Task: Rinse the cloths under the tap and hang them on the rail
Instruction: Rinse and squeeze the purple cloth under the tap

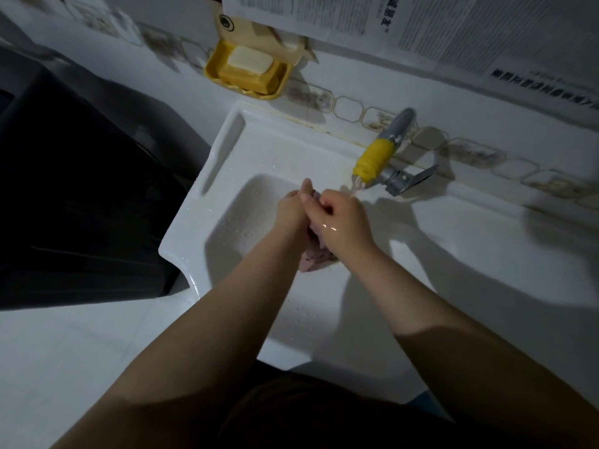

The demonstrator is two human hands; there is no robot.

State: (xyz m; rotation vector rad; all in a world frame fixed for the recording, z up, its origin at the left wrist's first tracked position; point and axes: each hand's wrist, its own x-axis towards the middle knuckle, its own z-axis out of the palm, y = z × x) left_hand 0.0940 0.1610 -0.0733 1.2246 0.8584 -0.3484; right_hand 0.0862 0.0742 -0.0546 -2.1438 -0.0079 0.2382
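— Pink cloth point(313, 260), item one: where held?
— Bunched between both hands above the sink point(227, 196) basin. Left hand point(293, 207) grips its upper part, fingers curled round it; right hand point(340, 222) closes over it from the other side, knuckles bent. A loose end hangs below the wrists.
— Water source?
— Grey tap point(393, 150) with a yellow sleeve on the spout, just beside the right hand; a stream falls onto that hand's knuckles.
— Edges and room?
— White basin, wet with droplets, open floor to the left of the hands. Raised rim on the left side; a dark appliance point(81, 189) stands against it. Flat white counter point(486, 254) stretches right.
— Wall items?
— Yellow soap dish point(212, 64) holding two bars, well apart from the hands; printed sheets point(421, 24) above.
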